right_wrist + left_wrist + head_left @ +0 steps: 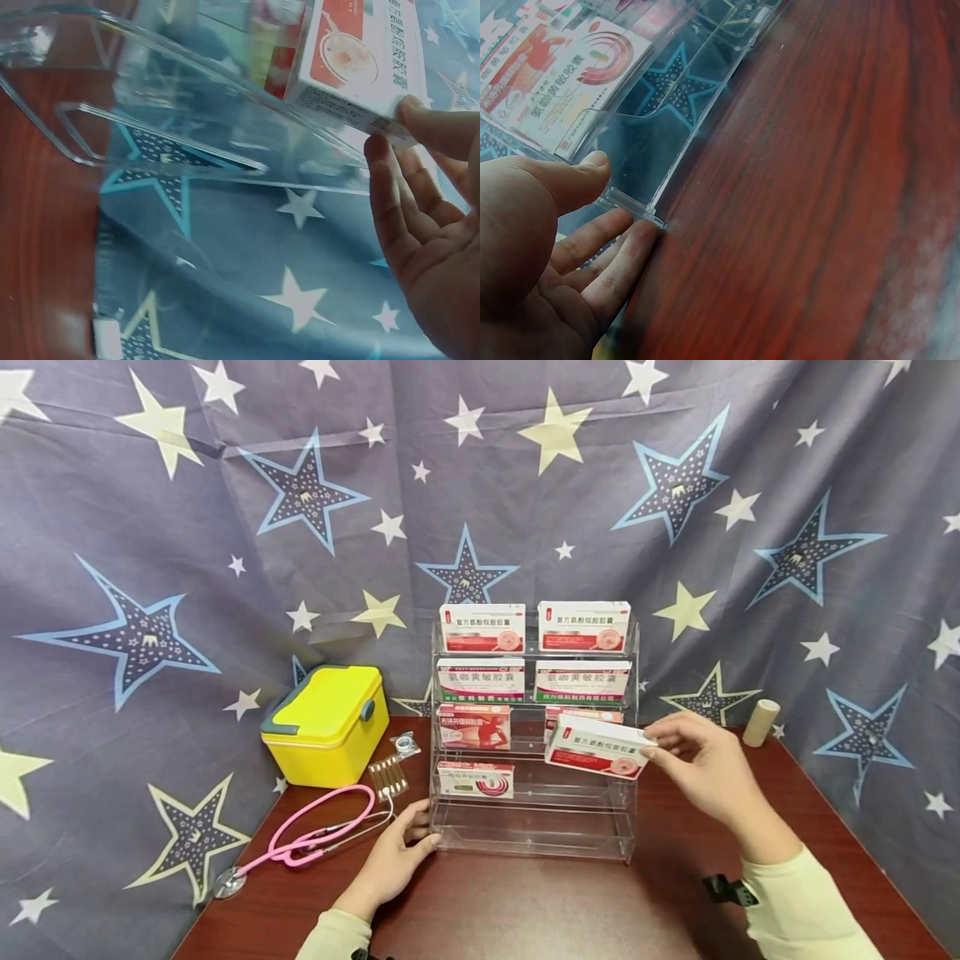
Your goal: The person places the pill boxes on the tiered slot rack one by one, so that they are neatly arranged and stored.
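Note:
A clear stepped display rack [525,842] stands on the table with several medicine boxes on its tiers. My right hand [701,768] pinches the right end of a white and red medicine box [596,747], held tilted in front of the rack's right side. It partly covers a red medicine box [585,716] on the third tier. In the right wrist view the thumb and fingers grip the end of the white and red box [352,52]. My left hand [397,856] holds the rack's lower left corner, thumb and fingers on either side of its edge [634,201].
A yellow box with a lid [326,727] stands left of the rack. Before it lie a pink stethoscope [300,847], a strip of brown ampoules [387,777] and a small wrapped roll [405,744]. A tan roll [761,723] stands at back right. A star-patterned cloth [480,468] hangs behind.

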Action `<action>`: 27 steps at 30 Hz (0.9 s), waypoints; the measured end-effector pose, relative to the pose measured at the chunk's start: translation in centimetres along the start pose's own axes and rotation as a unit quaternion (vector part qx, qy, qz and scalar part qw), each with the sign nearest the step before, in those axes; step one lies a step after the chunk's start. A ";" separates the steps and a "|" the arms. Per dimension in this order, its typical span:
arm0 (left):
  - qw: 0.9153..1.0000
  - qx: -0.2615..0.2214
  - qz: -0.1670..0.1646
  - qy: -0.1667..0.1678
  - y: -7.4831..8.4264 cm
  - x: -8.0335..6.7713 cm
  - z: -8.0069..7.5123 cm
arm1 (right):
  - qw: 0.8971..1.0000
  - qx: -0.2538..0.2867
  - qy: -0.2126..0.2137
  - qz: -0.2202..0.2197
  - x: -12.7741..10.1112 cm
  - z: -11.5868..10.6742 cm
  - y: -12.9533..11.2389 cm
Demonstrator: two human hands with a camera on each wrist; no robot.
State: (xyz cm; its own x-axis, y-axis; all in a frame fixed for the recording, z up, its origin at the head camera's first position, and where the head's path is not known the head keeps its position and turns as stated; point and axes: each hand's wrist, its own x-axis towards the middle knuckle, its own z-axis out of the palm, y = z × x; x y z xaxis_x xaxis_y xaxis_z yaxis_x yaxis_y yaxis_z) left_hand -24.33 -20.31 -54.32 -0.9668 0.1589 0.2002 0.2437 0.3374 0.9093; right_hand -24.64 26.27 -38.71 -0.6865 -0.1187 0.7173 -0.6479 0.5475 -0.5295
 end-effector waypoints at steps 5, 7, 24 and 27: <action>1.000 -0.004 0.000 0.002 0.0 0.0 0.1 | 1.000 -0.020 -0.013 -0.005 -0.1 1.6 0.5; 1.000 -0.003 0.000 0.003 0.0 0.0 0.1 | 1.000 -0.024 -0.016 -0.010 -0.3 1.9 0.7; 1.000 0.005 -0.002 0.002 -0.2 0.1 0.1 | 0.995 -0.079 -0.034 -0.048 -1.7 3.8 1.7; 1.000 0.010 -0.004 -0.002 -0.1 0.1 0.0 | 0.994 -0.092 -0.039 -0.050 -1.9 4.1 1.7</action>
State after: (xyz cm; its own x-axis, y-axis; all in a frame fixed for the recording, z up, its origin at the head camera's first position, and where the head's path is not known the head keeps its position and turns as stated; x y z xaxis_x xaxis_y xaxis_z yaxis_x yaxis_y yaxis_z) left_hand -24.45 -20.33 -54.37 -0.9685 0.1602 0.1904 0.2367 0.3567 0.9038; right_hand -25.78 24.07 -42.82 -0.6493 -0.2399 0.7217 -0.6482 0.6709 -0.3602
